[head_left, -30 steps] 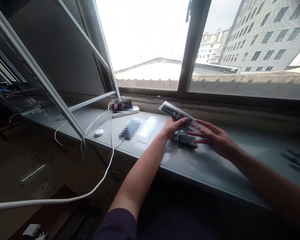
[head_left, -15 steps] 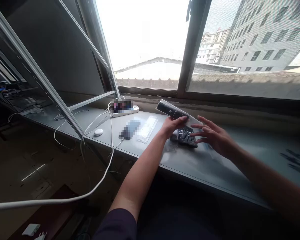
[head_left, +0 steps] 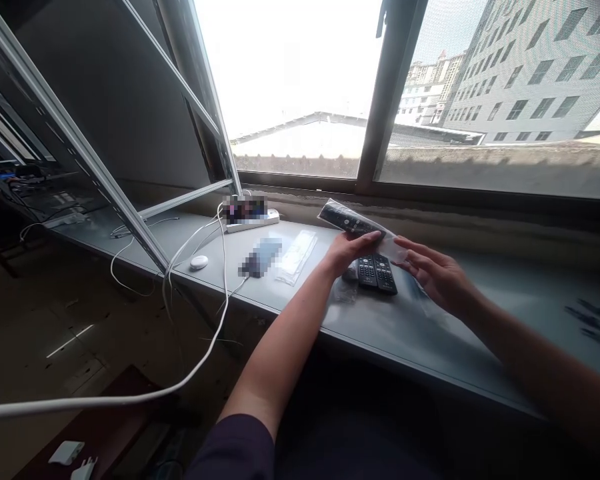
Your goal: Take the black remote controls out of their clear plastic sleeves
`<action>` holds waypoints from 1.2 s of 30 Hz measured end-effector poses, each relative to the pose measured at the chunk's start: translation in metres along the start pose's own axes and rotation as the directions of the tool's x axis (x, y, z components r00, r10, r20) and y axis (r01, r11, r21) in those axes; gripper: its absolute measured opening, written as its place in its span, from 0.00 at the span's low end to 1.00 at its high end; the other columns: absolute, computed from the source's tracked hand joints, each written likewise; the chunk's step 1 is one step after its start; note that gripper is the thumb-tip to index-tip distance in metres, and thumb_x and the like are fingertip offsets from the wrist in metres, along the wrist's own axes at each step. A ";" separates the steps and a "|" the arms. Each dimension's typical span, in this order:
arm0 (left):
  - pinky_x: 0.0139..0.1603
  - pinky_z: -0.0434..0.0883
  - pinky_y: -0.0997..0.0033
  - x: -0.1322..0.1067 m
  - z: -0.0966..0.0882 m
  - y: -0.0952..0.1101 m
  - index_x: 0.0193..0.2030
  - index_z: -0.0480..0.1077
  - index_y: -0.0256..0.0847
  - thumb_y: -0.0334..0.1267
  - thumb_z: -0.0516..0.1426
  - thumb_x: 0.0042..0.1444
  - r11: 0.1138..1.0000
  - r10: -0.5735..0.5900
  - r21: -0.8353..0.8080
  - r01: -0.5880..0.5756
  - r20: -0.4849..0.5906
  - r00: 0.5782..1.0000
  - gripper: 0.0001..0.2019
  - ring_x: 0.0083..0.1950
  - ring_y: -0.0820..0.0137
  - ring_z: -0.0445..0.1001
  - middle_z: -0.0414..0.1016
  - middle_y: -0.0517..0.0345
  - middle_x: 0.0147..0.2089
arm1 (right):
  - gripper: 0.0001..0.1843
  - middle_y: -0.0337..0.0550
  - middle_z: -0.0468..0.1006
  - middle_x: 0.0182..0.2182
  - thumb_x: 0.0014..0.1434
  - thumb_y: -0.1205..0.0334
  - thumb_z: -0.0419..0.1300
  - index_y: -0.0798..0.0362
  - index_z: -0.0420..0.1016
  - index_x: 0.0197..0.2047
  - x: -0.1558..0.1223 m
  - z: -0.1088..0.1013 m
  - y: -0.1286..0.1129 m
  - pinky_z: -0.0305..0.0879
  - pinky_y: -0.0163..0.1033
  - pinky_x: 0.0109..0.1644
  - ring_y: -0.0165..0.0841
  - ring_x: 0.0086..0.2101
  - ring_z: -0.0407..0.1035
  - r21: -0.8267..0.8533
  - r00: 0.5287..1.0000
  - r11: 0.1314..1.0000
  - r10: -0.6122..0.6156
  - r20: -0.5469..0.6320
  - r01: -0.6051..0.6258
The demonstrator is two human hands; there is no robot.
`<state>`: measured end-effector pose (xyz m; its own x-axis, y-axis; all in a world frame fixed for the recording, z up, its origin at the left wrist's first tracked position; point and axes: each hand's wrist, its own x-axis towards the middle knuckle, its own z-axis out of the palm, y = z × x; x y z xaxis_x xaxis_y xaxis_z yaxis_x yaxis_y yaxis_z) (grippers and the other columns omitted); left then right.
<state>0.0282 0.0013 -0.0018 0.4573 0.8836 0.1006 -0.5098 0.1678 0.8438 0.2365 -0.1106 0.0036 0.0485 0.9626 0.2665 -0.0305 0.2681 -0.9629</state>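
Observation:
A black remote control (head_left: 347, 219) sits inside a clear plastic bag (head_left: 391, 249), tilted above the tabletop. My left hand (head_left: 349, 251) is closed around the bagged remote, thumb across its top. At the bag's right end, my right hand (head_left: 433, 270) pinches the loose plastic between thumb and fingers. Below them, two more black remotes (head_left: 377, 275) lie side by side on the table, partly hidden by the held one. Crumpled clear plastic (head_left: 346, 288) rests just left of that pair.
Flat plastic sleeves (head_left: 296, 257) and a blurred-out device (head_left: 263, 259) with a cable lie to the left. Farther left are a white round object (head_left: 199, 263), a power strip (head_left: 253, 221) and a hanging white cable (head_left: 224, 293). Dark items (head_left: 593, 321) lie far right.
My right hand has moved slightly left, and its spread fingers have closed on the end of the plastic bag. My left hand still holds the bagged remote.

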 end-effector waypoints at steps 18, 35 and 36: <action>0.60 0.81 0.63 0.013 -0.014 0.006 0.46 0.82 0.41 0.40 0.79 0.57 0.996 0.017 -0.073 -0.043 -0.330 0.944 0.15 0.51 0.63 0.84 0.86 0.53 0.45 | 0.17 0.51 0.92 0.51 0.65 0.45 0.80 0.46 0.93 0.52 0.003 -0.009 -0.009 0.78 0.63 0.75 0.55 0.58 0.87 0.022 0.998 0.999 0.050 -0.044 -0.049; 0.52 0.83 0.58 -0.010 0.000 0.003 0.55 0.85 0.38 0.56 0.83 0.49 0.902 -0.006 0.421 -0.096 0.234 0.972 0.33 0.41 0.63 0.85 0.89 0.43 0.49 | 0.53 0.46 0.94 0.44 0.60 0.37 0.84 0.40 0.74 0.82 -0.006 -0.008 -0.007 0.90 0.51 0.43 0.52 0.40 0.89 -0.201 0.975 0.961 0.209 0.081 -0.189; 0.52 0.83 0.58 -0.010 0.000 0.002 0.57 0.85 0.38 0.57 0.82 0.50 0.900 -0.020 0.425 -0.096 0.260 0.965 0.34 0.41 0.63 0.85 0.89 0.42 0.50 | 0.59 0.45 0.94 0.44 0.59 0.37 0.85 0.40 0.69 0.85 -0.006 -0.007 -0.006 0.90 0.49 0.42 0.51 0.39 0.89 -0.194 0.972 0.962 0.213 0.098 -0.192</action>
<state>0.0227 -0.0071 -0.0006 0.6415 0.7358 0.2172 -0.1925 -0.1196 0.9740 0.2438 -0.1185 0.0078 -0.0569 0.9967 0.0578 0.1546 0.0660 -0.9858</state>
